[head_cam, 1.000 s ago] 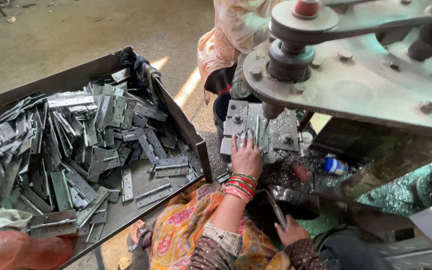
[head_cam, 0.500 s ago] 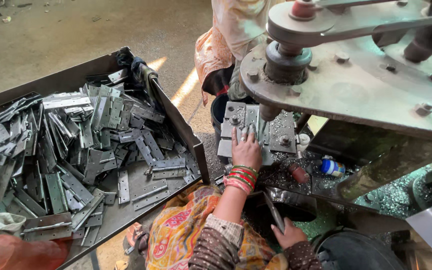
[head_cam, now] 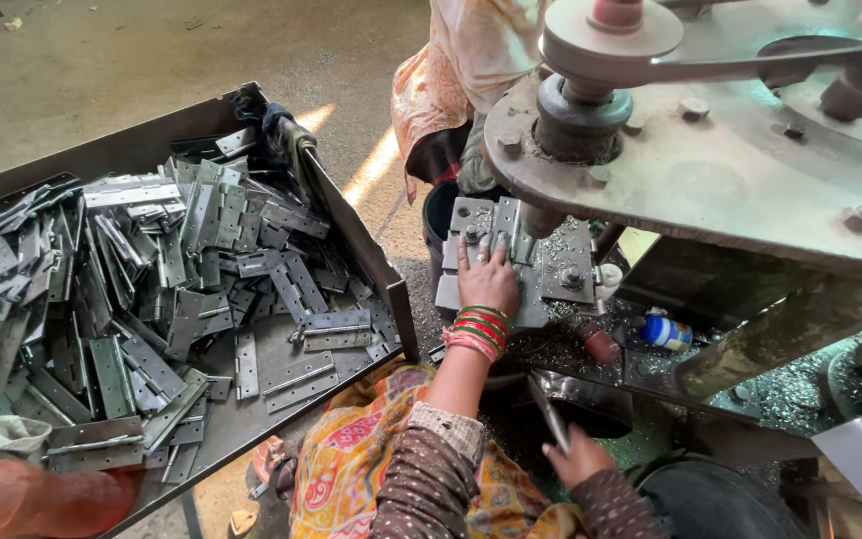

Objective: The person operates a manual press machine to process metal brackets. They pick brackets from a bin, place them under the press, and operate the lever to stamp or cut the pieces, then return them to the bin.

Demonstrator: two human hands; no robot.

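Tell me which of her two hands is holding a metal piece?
The right hand, low near her lap, grips a flat metal strip. The left hand, with bangles, lies flat on the machine's plate.

floor (head_cam: 102,70): bare grey concrete, dusty, with small bits of litter near the top edge
light: daylight, a bright sunlit streak (head_cam: 376,165) across the floor beside the tray wall
furniture: a big dark metal tray (head_cam: 132,150) on the left, a heavy grey machine frame (head_cam: 740,170) with bolts and a round wheel on the right
ground under machine: strewn with shiny metal shavings (head_cam: 790,384)
walls, windows: out of view
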